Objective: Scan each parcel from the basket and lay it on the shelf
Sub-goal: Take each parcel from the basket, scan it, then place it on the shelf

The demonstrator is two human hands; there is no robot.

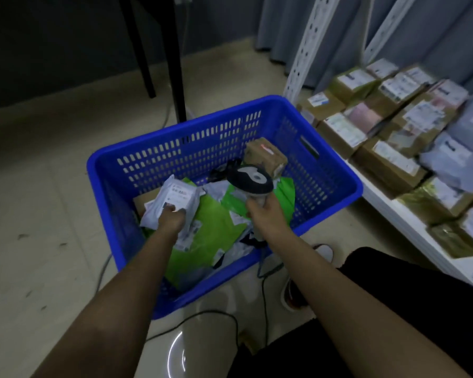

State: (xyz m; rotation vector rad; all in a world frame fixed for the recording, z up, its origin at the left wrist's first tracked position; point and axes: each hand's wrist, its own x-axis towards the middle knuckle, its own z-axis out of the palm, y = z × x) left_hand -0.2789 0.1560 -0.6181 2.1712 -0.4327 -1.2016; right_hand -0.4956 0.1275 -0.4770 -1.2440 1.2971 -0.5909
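While both arms reach down from the bottom of the frame, the left hand (172,216) clutches a small white parcel (172,199), a soft plastic mailer with a printed label facing up and its edges crumpled. It is held just above the heap at the left side of the blue basket (336,170), which fills the middle of the picture. The right hand (265,211) is wrapped around the grip of a barcode scanner (250,180), whose black and white head points toward the far end of the basket.

Inside the basket lie several bright green bags (210,227) with white labels, more white mailers tucked between them, and a brown cardboard box (265,156) leaning in the far right corner with a faint red glow on its top. Another brown box edge peeks out under the white parcel at the left wall. The basket's sides are slotted, with a handle hole on the right wall.

At the right of the frame runs a low white shelf (388,211), already crowded with brown boxes (393,159) carrying white labels and a few pale grey bags (459,156), blurred toward the edge. A black cable (210,315) curls over the pale floor at the lower middle.
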